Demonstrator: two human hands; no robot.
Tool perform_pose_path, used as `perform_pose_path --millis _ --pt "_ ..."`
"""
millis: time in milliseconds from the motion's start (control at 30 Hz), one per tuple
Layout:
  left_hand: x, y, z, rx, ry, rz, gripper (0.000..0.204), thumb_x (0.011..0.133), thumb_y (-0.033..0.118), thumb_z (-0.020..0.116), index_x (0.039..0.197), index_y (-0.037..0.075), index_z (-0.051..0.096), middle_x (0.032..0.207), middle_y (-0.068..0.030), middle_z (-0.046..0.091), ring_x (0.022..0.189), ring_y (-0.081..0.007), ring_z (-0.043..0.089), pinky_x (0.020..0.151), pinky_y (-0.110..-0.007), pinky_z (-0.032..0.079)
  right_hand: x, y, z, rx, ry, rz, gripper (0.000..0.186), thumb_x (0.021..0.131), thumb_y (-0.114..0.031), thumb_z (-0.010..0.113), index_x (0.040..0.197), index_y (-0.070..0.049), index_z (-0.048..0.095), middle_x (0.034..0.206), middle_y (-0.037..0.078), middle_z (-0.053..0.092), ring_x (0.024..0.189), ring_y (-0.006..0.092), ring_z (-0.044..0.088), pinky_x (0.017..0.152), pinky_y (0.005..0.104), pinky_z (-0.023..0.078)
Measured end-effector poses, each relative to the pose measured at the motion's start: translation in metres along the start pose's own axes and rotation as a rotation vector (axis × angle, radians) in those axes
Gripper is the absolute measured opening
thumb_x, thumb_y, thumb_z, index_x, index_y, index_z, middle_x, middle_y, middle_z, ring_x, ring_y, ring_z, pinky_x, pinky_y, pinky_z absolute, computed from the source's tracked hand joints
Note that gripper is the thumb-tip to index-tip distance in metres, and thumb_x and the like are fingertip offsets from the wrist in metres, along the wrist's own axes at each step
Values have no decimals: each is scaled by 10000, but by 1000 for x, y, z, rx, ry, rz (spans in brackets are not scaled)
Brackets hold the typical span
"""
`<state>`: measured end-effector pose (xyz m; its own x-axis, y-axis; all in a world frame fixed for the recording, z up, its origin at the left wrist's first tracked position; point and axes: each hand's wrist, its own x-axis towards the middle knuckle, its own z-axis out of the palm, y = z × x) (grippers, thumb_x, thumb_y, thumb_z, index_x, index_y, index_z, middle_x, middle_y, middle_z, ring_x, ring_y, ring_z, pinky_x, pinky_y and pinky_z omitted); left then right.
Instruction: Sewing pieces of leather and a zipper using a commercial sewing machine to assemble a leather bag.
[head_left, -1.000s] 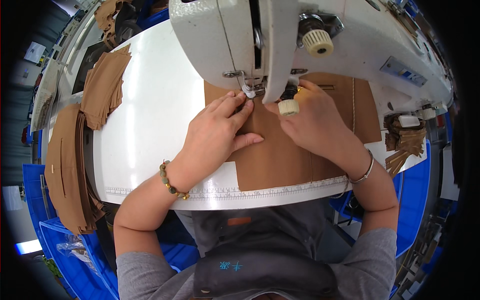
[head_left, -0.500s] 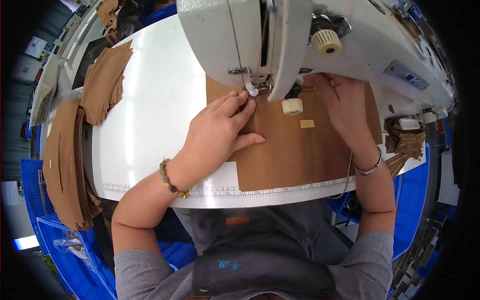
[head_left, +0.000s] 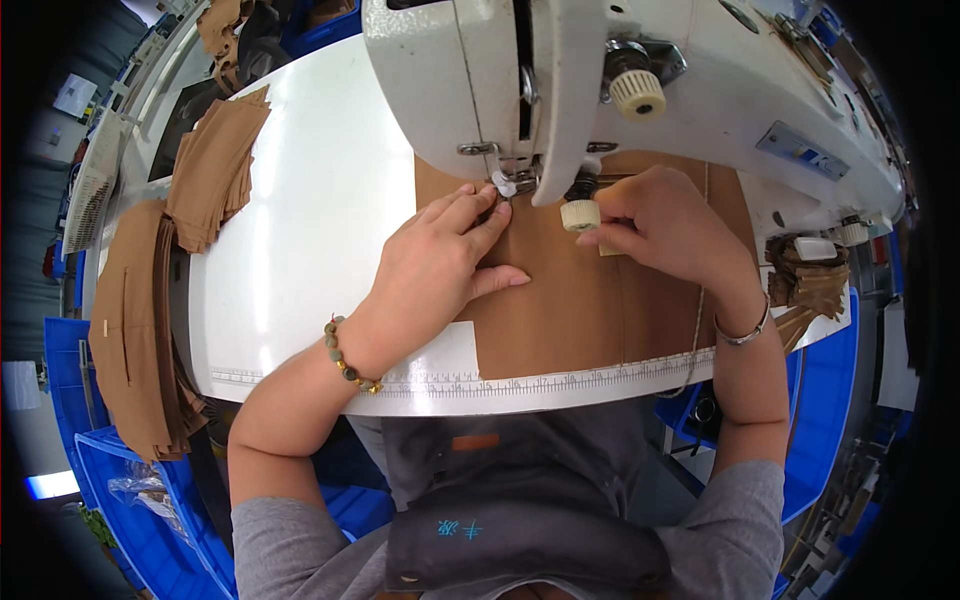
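A brown leather panel (head_left: pixel 560 310) lies flat beneath the head of a white sewing machine (head_left: pixel 440 80). My left hand (head_left: pixel 435 245) rests on the panel with its fingers outstretched, their tips beside the presser foot (head_left: pixel 508 185). To the right, my right hand (head_left: pixel 665 225) is over the panel, fingers curled and thumb pointing left. Its fingertips are partly hidden behind a cream knob (head_left: pixel 580 215) on the machine, so what they hold, if anything, is not visible. A small yellow tag (head_left: pixel 610 250) on the panel shows just under that thumb.
Stacks of brown leather pieces (head_left: pixel 130 320) stand at the left of the white table (head_left: pixel 280 220). A ruler strip (head_left: pixel 520 386) runs along its front edge. Blue bins (head_left: pixel 150 500) flank me. Small brown scraps (head_left: pixel 810 280) lie at the right, beside the machine.
My right hand has moved left and nearer from the panel's far right part to beside the cream knob, now partly covering the yellow tag. The left hand stays in place.
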<state>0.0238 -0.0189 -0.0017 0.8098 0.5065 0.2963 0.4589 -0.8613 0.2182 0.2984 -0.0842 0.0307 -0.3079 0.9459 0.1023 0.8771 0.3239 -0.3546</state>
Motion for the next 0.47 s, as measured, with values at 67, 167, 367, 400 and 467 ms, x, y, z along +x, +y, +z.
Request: perform_pose_path --millis 67,167,367,400,467 --pt "-1 -2 2 -5 13 9 646 818 448 806 1276 1 716 1326 -133 678 1276 -327 633 1004 -394 555 -3 -9 0 21 9 -9 378 893 -373 746 722 -63 617 681 135 615 680 355 626 615 477 458" --pt "0 -2 2 -36 19 -3 613 823 412 809 1290 25 716 1325 -124 681 1270 -326 638 1001 -393 557 -13 -39 3 96 69 -140 265 892 -373 744 855 -117 683 783 76 679 716 320 654 618 445 495" --pt "0 -1 -8 -44 -57 -25 480 905 168 741 1381 147 690 1426 -108 634 1287 -294 630 972 -376 574 -21 -130 36 179 477 -167 899 895 -404 791 1573 11 371 968 95 685 779 257 701 659 375 552" --pt "1 1 -11 -42 -47 -17 480 905 168 741 1381 147 690 1426 -108 634 1287 -294 630 972 -376 574 -13 -140 41 288 589 -121 1058 890 -422 802 1624 83 230 1012 123 690 837 257 723 693 365 573" --pt "3 6 -16 -179 -154 -186 563 882 215 778 1430 156 661 1512 -102 577 1377 -238 572 1112 -373 498 9 -153 49 302 667 -63 1156 871 -449 820 1625 102 139 1080 149 691 894 266 729 722 359 584"
